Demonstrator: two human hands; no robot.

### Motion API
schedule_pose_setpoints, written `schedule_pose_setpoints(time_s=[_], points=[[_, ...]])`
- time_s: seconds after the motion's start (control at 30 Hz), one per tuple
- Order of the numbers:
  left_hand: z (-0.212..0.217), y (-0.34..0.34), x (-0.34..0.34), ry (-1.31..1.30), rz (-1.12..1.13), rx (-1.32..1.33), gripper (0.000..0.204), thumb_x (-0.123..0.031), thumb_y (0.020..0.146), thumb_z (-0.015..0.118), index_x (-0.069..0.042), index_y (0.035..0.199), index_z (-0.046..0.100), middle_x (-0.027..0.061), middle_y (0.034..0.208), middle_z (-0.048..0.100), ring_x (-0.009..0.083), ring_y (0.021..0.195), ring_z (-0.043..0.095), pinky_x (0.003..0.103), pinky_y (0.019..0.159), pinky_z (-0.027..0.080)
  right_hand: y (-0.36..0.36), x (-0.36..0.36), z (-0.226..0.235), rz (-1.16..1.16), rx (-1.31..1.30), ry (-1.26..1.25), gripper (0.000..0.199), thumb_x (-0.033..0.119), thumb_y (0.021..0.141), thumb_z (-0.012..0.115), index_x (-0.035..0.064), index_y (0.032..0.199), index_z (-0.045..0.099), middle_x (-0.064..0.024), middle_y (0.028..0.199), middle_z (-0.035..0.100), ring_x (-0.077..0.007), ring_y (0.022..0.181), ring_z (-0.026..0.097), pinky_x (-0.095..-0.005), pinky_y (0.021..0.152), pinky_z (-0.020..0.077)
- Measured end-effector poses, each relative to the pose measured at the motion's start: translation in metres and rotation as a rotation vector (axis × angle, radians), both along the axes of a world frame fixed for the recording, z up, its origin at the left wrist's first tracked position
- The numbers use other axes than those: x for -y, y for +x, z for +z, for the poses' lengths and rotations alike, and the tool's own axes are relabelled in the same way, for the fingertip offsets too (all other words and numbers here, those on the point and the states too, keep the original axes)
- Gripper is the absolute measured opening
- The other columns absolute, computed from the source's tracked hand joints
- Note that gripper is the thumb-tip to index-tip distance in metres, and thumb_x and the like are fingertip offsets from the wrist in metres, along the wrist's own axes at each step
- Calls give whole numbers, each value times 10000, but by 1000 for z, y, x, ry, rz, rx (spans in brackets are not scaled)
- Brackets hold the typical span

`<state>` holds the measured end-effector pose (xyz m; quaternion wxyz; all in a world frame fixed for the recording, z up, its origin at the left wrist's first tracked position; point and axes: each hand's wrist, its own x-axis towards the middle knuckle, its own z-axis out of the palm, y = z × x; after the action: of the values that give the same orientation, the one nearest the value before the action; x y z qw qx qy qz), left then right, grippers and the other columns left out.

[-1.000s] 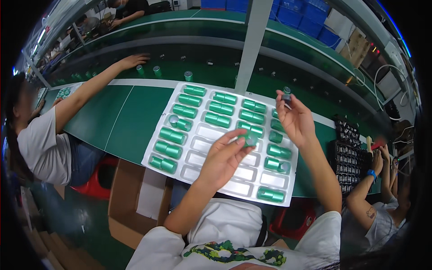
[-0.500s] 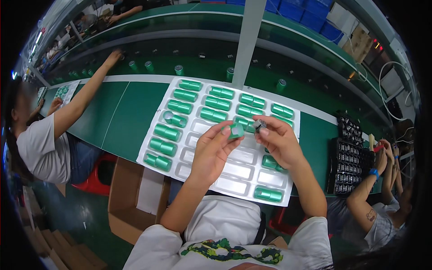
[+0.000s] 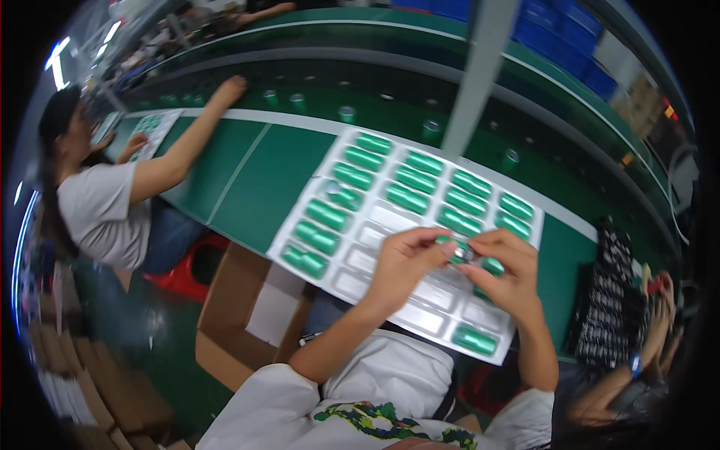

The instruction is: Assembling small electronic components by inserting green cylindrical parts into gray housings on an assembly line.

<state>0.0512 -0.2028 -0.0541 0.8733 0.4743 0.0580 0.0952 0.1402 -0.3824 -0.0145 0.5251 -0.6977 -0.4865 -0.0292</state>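
Observation:
Over a white plastic tray (image 3: 422, 318), my two hands meet at a small shiny green cylinder (image 3: 453, 246). My left hand (image 3: 409, 264) pinches the cylinder between thumb and fingertips. Closed at its right end, my right hand (image 3: 508, 268) has its fingertips on a small dark and silvery part (image 3: 466, 255), which touches the cylinder's open end. Blur and fingers hide how far the part sits inside. Rows of green cylinders, such as this one at the near right (image 3: 475, 340), lie in the tray's slots; several middle slots are bare.
Beyond the tray, a conveyor belt (image 3: 405, 112) carries scattered green cylinders and small parts. A grey post (image 3: 480, 82) rises at its edge. Black trays of small parts (image 3: 609, 319) stand right. A cardboard box (image 3: 232, 307) is below left. Co-workers sit on both sides.
The cylinder and the small dark part, held apart before, are now together between my hands. My view has shifted, so the tray appears turned and farther right.

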Motion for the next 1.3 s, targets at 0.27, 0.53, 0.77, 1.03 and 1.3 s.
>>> schedule_pose_setpoints(time_s=[0.27,0.53,0.77,1.03,1.3], points=[[11,-2,13,20,-76,55,300,-86,937,705,35,1203,639,31,950,672,37,819,591,192,719,496,-8,-3,7,-165,322,-104,380,49,716,833,-21,1063,696,-165,1011,689,-293,847,694,-337,721,560],[7,-2,13,161,-136,79,243,-83,875,735,19,1066,626,-9,860,633,22,755,566,198,646,476,-11,-7,6,-46,515,-82,478,34,617,852,-22,1055,668,-150,1000,683,-309,843,684,-362,704,565],[20,-12,21,543,61,34,671,-253,849,789,27,1374,477,206,1215,563,221,969,607,316,756,523,13,-17,13,-256,487,-95,324,4,727,755,-9,1033,648,-155,962,671,-304,821,665,-367,716,540],[14,-24,54,1211,-602,817,323,-273,815,751,-87,1072,690,157,1274,504,364,1200,464,439,998,422,209,79,-29,-862,179,-567,430,226,859,703,-42,1192,657,-231,1077,710,-369,981,703,-431,885,543],[17,-29,51,1300,-646,677,196,-249,870,712,-92,983,680,103,1127,548,296,1081,521,410,922,437,206,32,-35,-900,-10,-583,502,469,910,637,31,1153,678,-221,990,725,-389,955,699,-452,852,549]])
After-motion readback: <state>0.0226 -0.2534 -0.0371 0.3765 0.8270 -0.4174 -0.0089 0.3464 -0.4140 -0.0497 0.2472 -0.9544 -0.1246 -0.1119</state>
